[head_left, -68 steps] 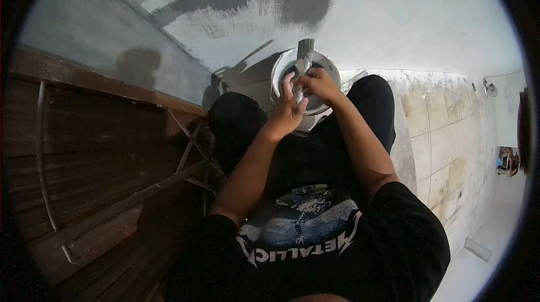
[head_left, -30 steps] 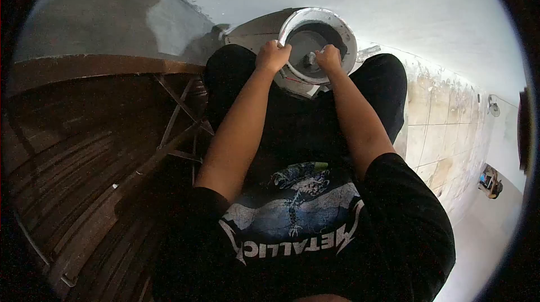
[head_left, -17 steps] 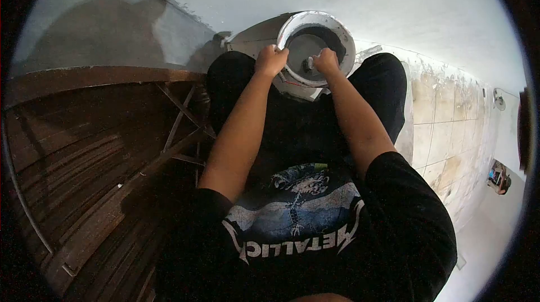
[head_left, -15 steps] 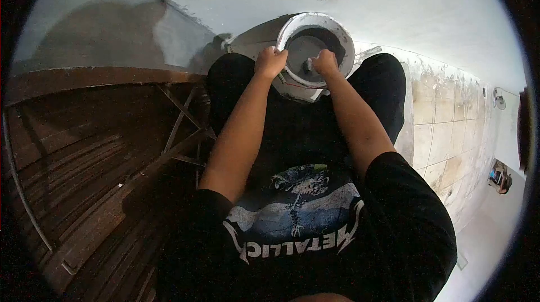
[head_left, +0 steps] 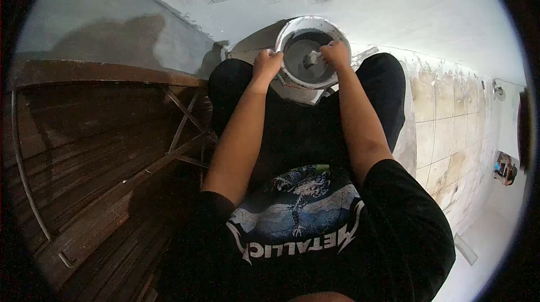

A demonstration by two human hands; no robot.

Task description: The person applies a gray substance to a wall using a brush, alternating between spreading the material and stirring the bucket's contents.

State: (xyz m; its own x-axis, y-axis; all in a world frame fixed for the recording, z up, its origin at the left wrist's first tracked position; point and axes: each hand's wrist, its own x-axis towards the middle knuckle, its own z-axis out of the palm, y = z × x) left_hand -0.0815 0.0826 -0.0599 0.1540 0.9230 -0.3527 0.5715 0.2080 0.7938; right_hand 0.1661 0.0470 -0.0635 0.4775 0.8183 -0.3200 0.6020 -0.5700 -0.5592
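Note:
Between my knees stands a round white bucket with grey paint or slurry in it. My left hand is closed on the bucket's left rim. Over the right side of the opening, my right hand is wrapped round the handle of a small tool, possibly a brush, whose lower end sits in the grey liquid. The exact shape of that end is unclear.
A brown metal frame with crossed braces is on the left. Behind the bucket rises a wall with grey brushed patches. Stained tiles lie at the right, with a fan further off.
My right hand has moved up and to the right over the bucket, and the tool in it has shifted slightly. My left hand stays at the rim.

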